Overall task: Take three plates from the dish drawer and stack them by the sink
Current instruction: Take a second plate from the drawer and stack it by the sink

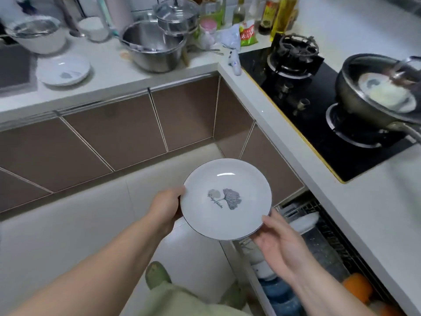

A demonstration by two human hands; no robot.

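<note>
sink: cut by left edge | wok: blurred

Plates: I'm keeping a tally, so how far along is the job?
Done: one plate already lies on the counter beside the sink; I can't tell if it's a single plate. In hand: a second plate, held by the left hand and right hand above the open drawer. Left: set it on the first and fetch the rest.
</note>
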